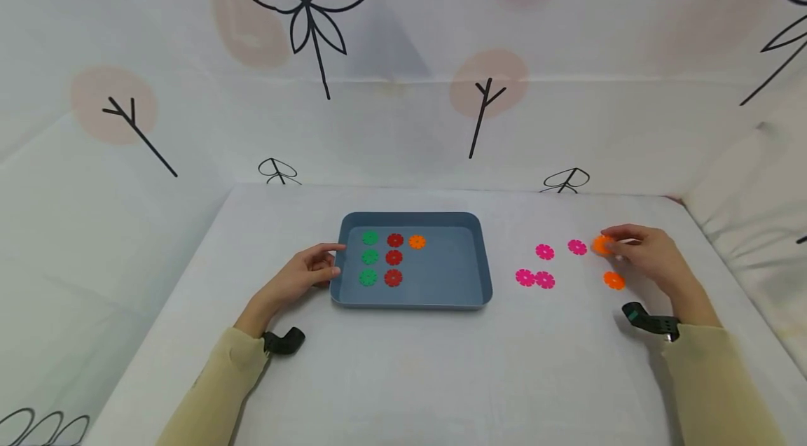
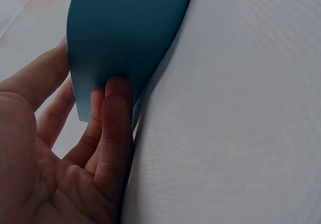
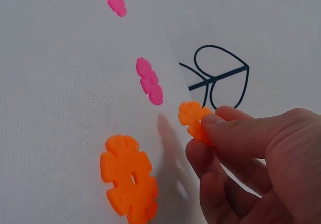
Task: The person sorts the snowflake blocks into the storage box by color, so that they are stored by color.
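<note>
A blue-grey tray [image 1: 450, 267] lies on the table with green, red and orange flower-shaped discs in it. My left hand [image 1: 313, 266] holds the tray at its left side; in the left wrist view, fingertips [image 2: 119, 91] rest against the tray's outer wall [image 2: 125, 33]. Over at the right, my right hand [image 1: 649, 257] pinches an orange flower-shaped disc [image 3: 190, 116] between thumb and fingers, raised above the cloth. A second orange disc [image 1: 614, 281] lies flat just below that hand, and a pink disc [image 1: 576, 247] lies to its left.
More pink discs [image 1: 545, 252] lie between the tray and my right hand. Inside the tray, green discs [image 1: 369, 257] and red discs [image 1: 394, 258] form two columns, with one orange disc [image 1: 417, 242] beside the top red one. Patterned white cloth walls [image 1: 391, 131] enclose the table.
</note>
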Demonstrator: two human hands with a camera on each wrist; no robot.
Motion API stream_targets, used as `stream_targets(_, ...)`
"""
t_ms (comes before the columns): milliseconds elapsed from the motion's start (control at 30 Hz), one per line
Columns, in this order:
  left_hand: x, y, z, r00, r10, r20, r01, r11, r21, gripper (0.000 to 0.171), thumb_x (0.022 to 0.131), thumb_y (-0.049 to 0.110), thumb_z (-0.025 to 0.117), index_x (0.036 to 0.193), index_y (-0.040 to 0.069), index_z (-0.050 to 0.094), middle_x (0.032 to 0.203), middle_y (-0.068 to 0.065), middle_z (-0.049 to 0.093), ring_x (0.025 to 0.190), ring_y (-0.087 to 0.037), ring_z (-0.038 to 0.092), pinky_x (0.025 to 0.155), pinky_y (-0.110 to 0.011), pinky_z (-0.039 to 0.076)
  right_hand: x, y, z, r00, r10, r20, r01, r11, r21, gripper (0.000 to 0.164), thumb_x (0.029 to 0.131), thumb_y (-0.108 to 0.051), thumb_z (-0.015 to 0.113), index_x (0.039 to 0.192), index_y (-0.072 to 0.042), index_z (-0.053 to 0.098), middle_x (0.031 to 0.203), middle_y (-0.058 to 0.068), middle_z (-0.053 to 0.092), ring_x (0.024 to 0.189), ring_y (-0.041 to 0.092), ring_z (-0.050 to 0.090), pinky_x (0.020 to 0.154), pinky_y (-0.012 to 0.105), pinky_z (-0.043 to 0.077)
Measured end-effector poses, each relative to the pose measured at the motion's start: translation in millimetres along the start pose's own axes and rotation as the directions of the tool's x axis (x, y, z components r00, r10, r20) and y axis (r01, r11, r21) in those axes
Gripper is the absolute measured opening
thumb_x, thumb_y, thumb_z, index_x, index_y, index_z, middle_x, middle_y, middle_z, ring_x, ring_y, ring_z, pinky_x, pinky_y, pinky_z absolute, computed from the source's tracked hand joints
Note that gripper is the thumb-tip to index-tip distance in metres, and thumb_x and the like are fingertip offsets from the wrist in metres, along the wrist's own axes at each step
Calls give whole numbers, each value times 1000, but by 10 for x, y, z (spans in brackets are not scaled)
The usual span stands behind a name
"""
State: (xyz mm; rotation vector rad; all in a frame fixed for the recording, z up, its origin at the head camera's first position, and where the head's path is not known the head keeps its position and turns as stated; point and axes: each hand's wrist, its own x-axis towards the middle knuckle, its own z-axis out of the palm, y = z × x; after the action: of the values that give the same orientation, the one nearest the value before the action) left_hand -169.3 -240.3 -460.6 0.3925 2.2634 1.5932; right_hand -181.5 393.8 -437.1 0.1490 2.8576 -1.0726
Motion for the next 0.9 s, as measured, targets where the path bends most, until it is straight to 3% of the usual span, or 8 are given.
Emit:
stream_targets(200,-15,38,9,1000,-2,4,2,1000,-7,51,97,19,67,143,5,50,99,-12,54,80,-20,55,71,-28,51,-33,-136,43,1000,-1,6,1,999,33,46,101,-31,60,132,2,57,123,27,58,91,25,63,67,16,49)
stream_targets(433,-1,-11,4,1000,-11,1,11,1000,-1,52,97,23,68,143,8,51,101,-12,54,82,-20,56,73,-28,52,-17,-279,145,999,-16,41,15,999,32,46,101,-28,60,134,3,55,127,29,54,109,41,55,70,16,47)
stream_targets(600,-5,-11,4,1000,-19,1,19,1000,-7,51,97,23,68,143,9,51,102,-12,54,82,-20,56,73,-29,52,-5,-384,241,998,-44,52,41,998,48,42,100,-24,61,133,3,57,127,28,55,112,43,54,73,17,47)
stream_targets(900,3,4,8,999,-33,-6,33,999,-9,51,98,19,67,144,8,50,100,-11,54,82,-20,55,72,-28,51,-49,-696,421,987,-141,74,132,985,116,34,97,-12,64,127,5,61,120,27,61,100,37,65,72,16,52)
